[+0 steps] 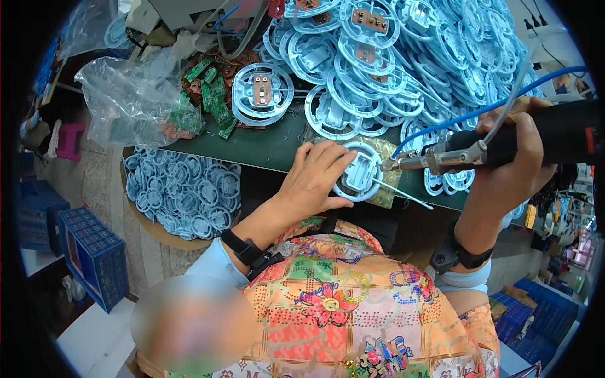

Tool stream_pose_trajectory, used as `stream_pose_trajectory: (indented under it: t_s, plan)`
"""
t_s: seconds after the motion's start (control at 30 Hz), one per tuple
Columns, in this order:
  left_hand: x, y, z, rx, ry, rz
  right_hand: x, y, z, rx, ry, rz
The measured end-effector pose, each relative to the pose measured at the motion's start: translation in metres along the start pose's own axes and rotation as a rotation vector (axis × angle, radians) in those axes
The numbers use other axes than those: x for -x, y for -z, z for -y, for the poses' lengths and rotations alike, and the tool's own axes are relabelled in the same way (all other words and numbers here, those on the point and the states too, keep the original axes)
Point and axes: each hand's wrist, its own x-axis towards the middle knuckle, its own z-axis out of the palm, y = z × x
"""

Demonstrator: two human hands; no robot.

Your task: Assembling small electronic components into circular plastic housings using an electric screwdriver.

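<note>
A round light-blue plastic housing (357, 174) with a thin stem lies on a yellowish pad (384, 151) at the table's near edge. My left hand (315, 170) holds the housing by its left side, index finger on the far rim and thumb at the near rim. My right hand (526, 135) is wrapped round a black power screwdriver (558, 132), held sideways. Its metal nose (435, 159) points left, and the tip is at the right rim of the housing; whether it touches a screw is too small to tell. A blue air hose (491, 105) runs to the nose.
A tall heap of similar blue housings (441, 57) covers the table's back right. One housing with a brown circuit board (261, 91) sits left of it, near green circuit boards (217, 101) and a clear plastic bag (126, 94). Below the table's left, a round container (183, 195) holds small blue parts.
</note>
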Motion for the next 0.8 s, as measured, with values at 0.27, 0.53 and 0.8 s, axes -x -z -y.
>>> stream_pose_trajectory:
  t_s: [0.27,0.53,0.8]
  plan:
    - [0.000,-0.001,-0.002,-0.042,-0.001,-0.058,-0.011,0.008,0.010,0.099,-0.020,0.024]
    - [-0.004,-0.010,-0.007,-0.100,0.099,-0.118,0.000,0.001,0.021,0.170,-0.027,0.058]
    - [-0.007,-0.012,-0.007,-0.104,0.086,-0.147,0.013,0.001,0.014,0.151,-0.087,-0.085]
